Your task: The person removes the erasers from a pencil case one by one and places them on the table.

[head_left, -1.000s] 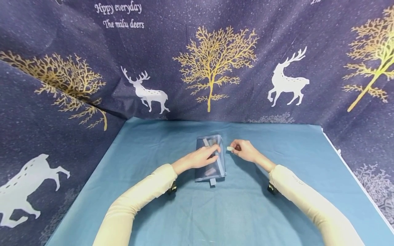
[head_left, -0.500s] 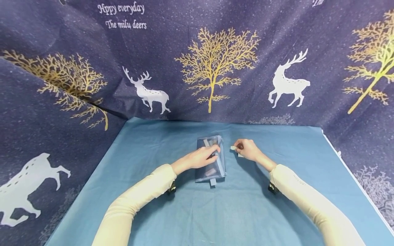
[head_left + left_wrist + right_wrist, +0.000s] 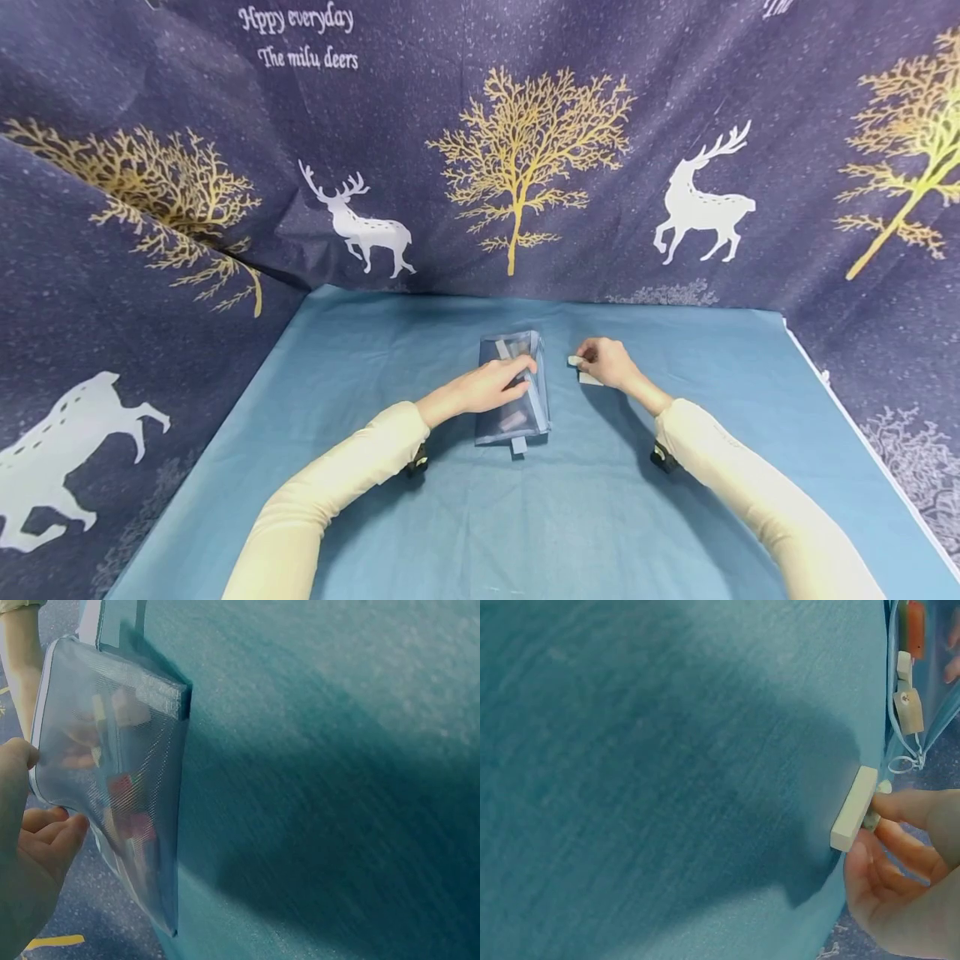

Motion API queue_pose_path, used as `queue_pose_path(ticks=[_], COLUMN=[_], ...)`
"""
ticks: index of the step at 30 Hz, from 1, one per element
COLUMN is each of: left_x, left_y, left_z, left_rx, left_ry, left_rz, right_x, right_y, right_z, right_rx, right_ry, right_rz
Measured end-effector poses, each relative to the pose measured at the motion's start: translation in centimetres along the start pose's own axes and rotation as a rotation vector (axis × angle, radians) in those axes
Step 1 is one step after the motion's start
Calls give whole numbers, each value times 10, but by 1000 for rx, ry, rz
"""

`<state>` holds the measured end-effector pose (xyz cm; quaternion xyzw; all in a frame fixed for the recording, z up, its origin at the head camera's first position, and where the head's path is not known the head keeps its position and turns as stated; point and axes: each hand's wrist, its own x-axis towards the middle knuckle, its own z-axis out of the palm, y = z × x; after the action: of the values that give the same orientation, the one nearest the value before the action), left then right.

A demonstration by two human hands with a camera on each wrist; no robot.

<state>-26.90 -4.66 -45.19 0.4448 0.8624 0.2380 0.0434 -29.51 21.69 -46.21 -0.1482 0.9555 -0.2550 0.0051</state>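
A blue mesh zip pouch lies mid-table, with pale and reddish small pieces inside. My left hand grips its right-hand zip edge; the left wrist view has the fingers curled at that edge. To the right of the pouch, my right hand pinches a small pale-green piece between thumb and fingers, which partly hide it. A cream rectangular block shows right at these fingertips in the right wrist view. From the head, the block appears just below the right hand, partly covered.
A blue cloth covers the table, which meets a dark curtain with deer and trees at the back. A fabric tab sticks out from the pouch's near end. A metal zip ring hangs from the pouch.
My right hand has shifted slightly right, away from the pouch, with the pale-green piece. The cream block has come into view below it. My left hand keeps its place on the pouch.
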Motion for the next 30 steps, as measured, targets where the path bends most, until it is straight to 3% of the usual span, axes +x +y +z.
queue_pose_path(ticks=[8, 24, 30], left_x=[1, -2, -4], left_y=[-3, -2, -4], left_z=[-2, -3, -3], left_rx=[24, 25, 0], left_ry=[27, 18, 29], left_rz=[15, 8, -6], right_x=[2, 3, 3], right_y=[3, 7, 4], right_z=[-3, -2, 0], right_rx=[-7, 2, 14], right_ry=[-11, -52, -28], right_rz=[99, 118, 112])
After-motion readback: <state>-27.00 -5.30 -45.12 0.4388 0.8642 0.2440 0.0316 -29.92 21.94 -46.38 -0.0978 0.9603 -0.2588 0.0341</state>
